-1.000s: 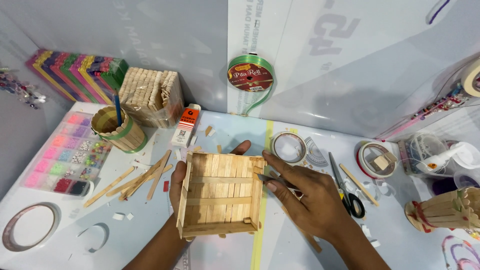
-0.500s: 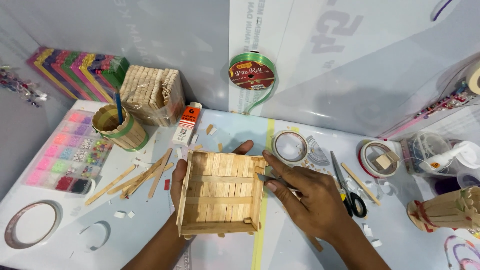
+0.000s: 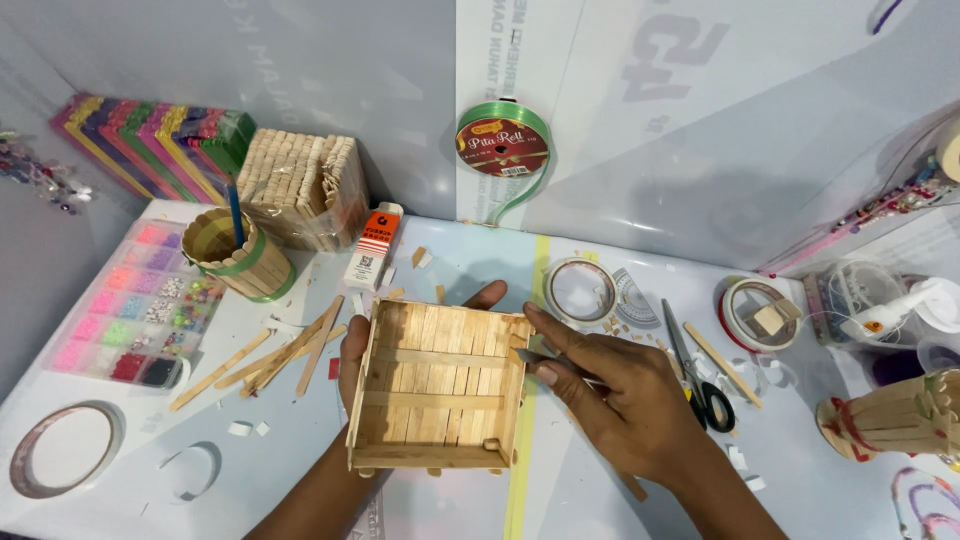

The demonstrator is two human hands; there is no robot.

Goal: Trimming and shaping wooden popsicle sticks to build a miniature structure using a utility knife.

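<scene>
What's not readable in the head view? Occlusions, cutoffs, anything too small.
- Left hand: mostly hidden behind the stick box; grip unclear.
- Thin tool in the right hand: covered by the fingers, kind unclear.
- Scissors: handles partly hidden by the right hand.
- Stick vase: cut off at the right edge.
- Bead tray: beads too small to tell apart.

One stick box (image 3: 435, 400), one scissors (image 3: 700, 385), one green ribbon roll (image 3: 503, 145), two hands (image 3: 620, 400).
</scene>
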